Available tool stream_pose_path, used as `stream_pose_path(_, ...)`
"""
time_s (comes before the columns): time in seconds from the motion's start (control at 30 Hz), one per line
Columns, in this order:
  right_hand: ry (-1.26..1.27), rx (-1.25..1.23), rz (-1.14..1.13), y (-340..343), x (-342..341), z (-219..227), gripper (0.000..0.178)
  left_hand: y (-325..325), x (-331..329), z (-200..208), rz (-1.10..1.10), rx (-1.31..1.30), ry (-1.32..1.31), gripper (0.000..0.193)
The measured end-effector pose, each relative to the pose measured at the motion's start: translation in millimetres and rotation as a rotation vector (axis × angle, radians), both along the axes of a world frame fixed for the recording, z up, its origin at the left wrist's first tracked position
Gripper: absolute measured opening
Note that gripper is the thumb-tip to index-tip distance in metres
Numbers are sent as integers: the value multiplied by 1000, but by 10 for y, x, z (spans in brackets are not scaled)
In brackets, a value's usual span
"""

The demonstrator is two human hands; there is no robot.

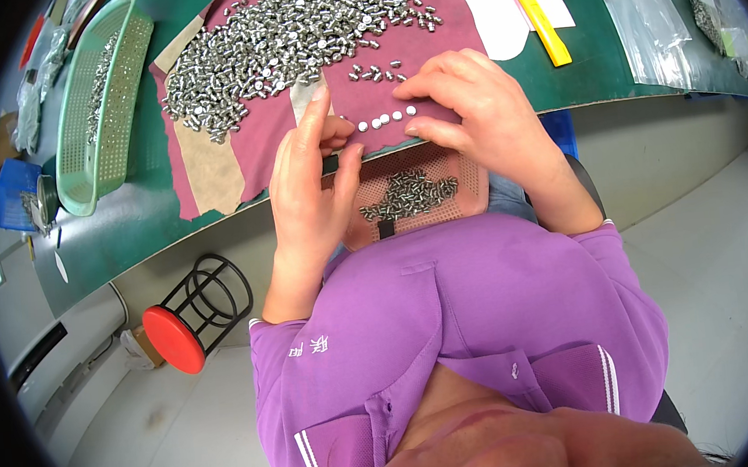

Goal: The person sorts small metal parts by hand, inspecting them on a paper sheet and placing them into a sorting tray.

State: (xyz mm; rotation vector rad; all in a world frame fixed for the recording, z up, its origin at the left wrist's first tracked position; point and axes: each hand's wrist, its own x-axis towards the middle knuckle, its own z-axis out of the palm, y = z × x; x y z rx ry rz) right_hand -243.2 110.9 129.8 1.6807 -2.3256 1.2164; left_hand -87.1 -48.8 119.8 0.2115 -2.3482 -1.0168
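Currently L hand [309, 173] upright on its edge at table rim, fingers straight and together, thumb tip touching the maroon cloth [442, 39]; holds nothing. R hand [469, 107] lies palm-down, fingers slightly spread, fingertips [411, 129] just beside a short row of small metal studs [385, 119], betw. both hands. Big stud pile [288, 38] farther up cloth. Pink perforated tray [411, 197] w/ more studs below edge. Green basket [100, 101] at left.

A small-parts workshop: a green tabletop [127, 226] with a heap of metal pieces [280, 39] at twelve o'clock, a perforated green basket [100, 106] at ten, a red stool [176, 337] at eight.
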Motion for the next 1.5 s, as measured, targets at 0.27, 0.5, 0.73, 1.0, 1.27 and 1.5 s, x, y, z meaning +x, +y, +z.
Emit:
stream_pose_path(0.27, 33, 31, 49, -219, 181, -35, 27, 30, -60, -49, 9, 49, -10, 65)
stream_pose_path(0.5, -45, 14, 123, -244, 171, -73, 19, 19, -11, -103, -39, 420, 50, 66)
stream_pose_path(0.73, -8, 58, 283, -52, 172, -47, 17, -35, -62, 11, -8, 140, -56, 63)
stream_pose_path(1.0, 88, -31, -80, -142, -283, 218, 20, -154, -483, 22, 51, -149, -41, 48)
stream_pose_path(1.27, 212, 156, -111, -654, -1003, 11, 31, -120, -549, 68, -47, -270, 115, 34)
stream_pose_path(1.5, 95, 205, -6, -660, -781, 58, 27, -173, -551, 29, -326, -234, 94, 22)
